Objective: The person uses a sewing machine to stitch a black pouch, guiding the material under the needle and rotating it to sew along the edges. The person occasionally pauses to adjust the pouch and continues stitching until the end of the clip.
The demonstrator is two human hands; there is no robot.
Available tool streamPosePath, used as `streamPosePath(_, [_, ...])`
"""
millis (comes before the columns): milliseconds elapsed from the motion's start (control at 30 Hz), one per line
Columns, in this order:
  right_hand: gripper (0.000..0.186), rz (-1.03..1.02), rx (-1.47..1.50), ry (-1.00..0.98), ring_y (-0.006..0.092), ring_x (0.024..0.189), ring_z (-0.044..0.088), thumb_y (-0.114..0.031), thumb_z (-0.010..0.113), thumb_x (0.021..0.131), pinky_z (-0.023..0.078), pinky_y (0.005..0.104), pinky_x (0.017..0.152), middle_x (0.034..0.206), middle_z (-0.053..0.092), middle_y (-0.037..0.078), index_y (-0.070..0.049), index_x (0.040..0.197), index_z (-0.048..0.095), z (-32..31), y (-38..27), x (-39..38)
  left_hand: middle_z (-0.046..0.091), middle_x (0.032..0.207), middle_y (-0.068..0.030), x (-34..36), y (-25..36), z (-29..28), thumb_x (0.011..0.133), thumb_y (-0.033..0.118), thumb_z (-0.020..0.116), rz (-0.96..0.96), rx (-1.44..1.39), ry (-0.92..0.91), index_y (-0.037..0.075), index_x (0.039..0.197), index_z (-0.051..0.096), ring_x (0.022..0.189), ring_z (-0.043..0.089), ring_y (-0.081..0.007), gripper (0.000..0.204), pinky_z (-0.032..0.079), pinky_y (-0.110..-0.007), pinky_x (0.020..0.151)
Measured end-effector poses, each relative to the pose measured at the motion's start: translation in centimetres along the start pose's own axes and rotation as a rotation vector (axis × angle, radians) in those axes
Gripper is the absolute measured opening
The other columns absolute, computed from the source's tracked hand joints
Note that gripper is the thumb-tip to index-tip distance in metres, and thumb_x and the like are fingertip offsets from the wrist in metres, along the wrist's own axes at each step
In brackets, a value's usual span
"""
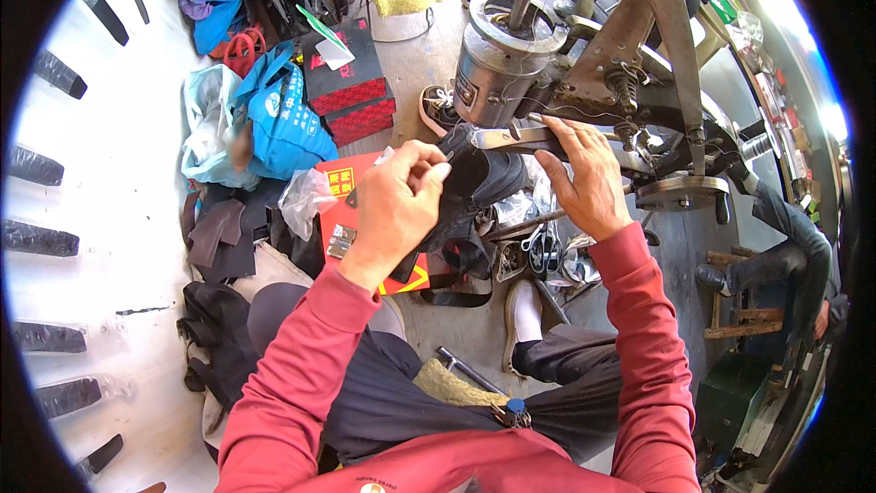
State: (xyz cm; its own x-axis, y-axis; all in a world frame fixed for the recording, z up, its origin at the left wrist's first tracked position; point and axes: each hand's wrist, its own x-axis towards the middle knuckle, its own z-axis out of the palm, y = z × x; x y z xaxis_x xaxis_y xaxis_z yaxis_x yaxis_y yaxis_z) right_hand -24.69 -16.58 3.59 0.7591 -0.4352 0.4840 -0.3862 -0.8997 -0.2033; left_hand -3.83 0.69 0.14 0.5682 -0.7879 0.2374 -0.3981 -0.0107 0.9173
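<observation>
A shoe-stitching machine (620, 55) with a round metal drum (497, 64) and a flat handwheel (683, 192) stands ahead, right of centre. A black item (484, 178), perhaps a shoe or bag, hangs at the tip of its narrow metal arm (506, 138). My left hand (392, 210) is closed in a pinch beside the black item's left edge; what lies between thumb and finger is too small to name. My right hand (586, 178) is open, fingers stretched forward and touching the machine's arm, with the thumb apart.
Left of the machine lie a blue bag (287, 114), a pale plastic bag (208, 114), black-and-red boxes (351, 82) and a red box (339, 219). A sneaker (438, 110) sits behind. Scissors (545, 246) lie below the machine. Another person's leg (776, 256) is at right, near a wooden stool (744, 319).
</observation>
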Motion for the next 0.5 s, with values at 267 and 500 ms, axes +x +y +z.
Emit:
streamPosePath(267, [0.033, 0.121, 0.09, -0.168, 0.0451, 0.095, 0.065, -0.029, 0.055, 0.106, 0.051, 0.0508, 0.083, 0.098, 0.071, 0.023, -0.001, 0.118, 0.067, 0.2, 1.4, 1.6, 0.063, 0.071, 0.0026, -0.2, 1.7, 2.6, 0.09, 0.014, 0.081, -0.137, -0.097, -0.072, 0.0, 0.101, 0.075, 0.064, 0.054, -0.0036, 0.018, 0.043, -0.023, 0.056])
streamPosePath(500, [0.031, 0.144, 0.184, -0.158, 0.0429, 0.079, 0.066, -0.029, 0.061, 0.105, 0.052, 0.0449, 0.068, 0.088, 0.069, 0.023, -0.001, 0.108, 0.074, 0.9, 2.2, 2.8, 0.063, 0.066, -0.0024, 0.2, 0.7, 3.8, 0.096, 0.01, 0.071, -0.148, -0.259, -0.049, -0.003, 0.095, 0.071, 0.06, 0.053, -0.0069, 0.013, 0.043, -0.027, 0.056])
